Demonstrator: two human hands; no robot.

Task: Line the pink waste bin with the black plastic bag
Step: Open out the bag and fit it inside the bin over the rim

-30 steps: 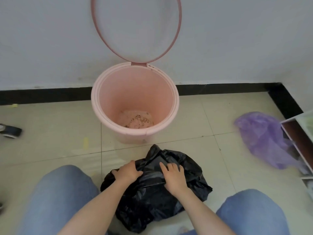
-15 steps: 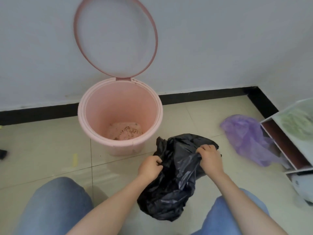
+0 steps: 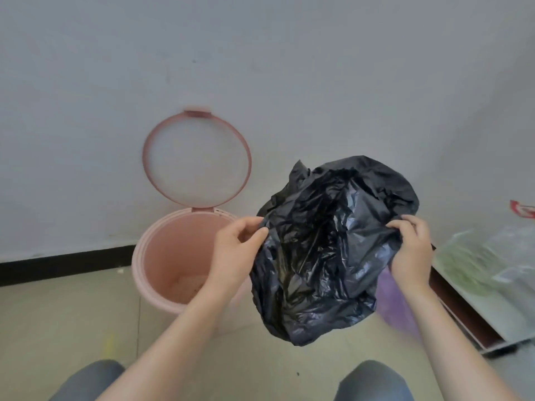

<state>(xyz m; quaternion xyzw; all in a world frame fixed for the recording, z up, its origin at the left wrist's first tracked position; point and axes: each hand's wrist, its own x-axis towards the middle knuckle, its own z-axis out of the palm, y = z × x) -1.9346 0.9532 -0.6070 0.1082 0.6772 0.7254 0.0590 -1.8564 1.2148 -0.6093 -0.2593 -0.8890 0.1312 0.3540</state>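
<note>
Right of the pink waste bin (image 3: 173, 256), left hand (image 3: 237, 250) and right hand (image 3: 411, 250) pinch the black plastic bag (image 3: 327, 250), seemingly spreading its mouth for lining.

bin (image 3: 162, 273) on floor (image 3: 66, 314), against wall (image 3: 289, 68), left of me | lid (image 3: 197, 159) up behind it | bag (image 3: 327, 247) between my left hand (image 3: 236, 250) and right hand (image 3: 411, 250), right of bin | shelf unit (image 3: 474, 287) far right
</note>
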